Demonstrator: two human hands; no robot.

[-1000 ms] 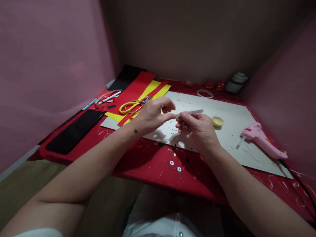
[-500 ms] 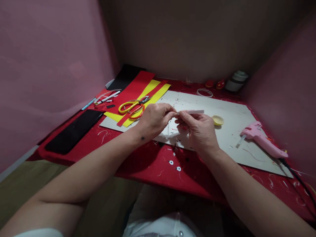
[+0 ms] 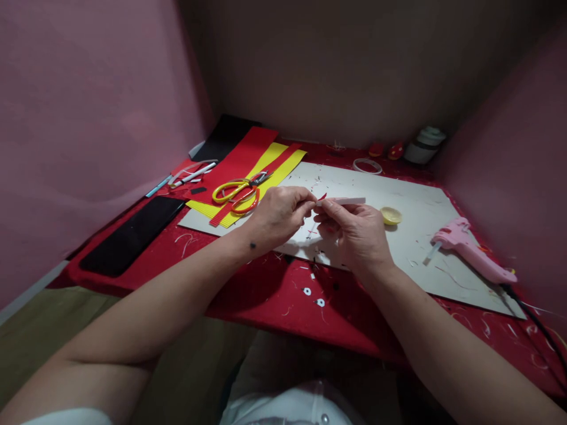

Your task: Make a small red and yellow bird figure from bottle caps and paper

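A pale, narrow strip (image 3: 354,200), perhaps paper, lies across the fingers of my right hand (image 3: 363,236), held under the thumb above the white board. Its left end meets the pinched thumb and forefinger of my left hand (image 3: 283,213). Between the two sets of fingertips a small red piece (image 3: 323,196) sticks up; which hand grips it I cannot tell. Yellow-and-orange-handled scissors (image 3: 239,193) rest just left of my left hand. Beyond my right hand sits a small yellow cup-shaped piece (image 3: 390,216).
The white board (image 3: 425,236) bears scattered scraps. A pink glue gun (image 3: 472,248) with a cord lies on its right. Red corrugated sheets (image 3: 239,159), yellow sheets (image 3: 283,159) and a black phone (image 3: 133,236) are left. Two paper eyes (image 3: 313,297) lie near the front edge.
The red piece now shows above my fingertips; before, red was visible only below my right fingers. Both hands stay in nearly the same place.
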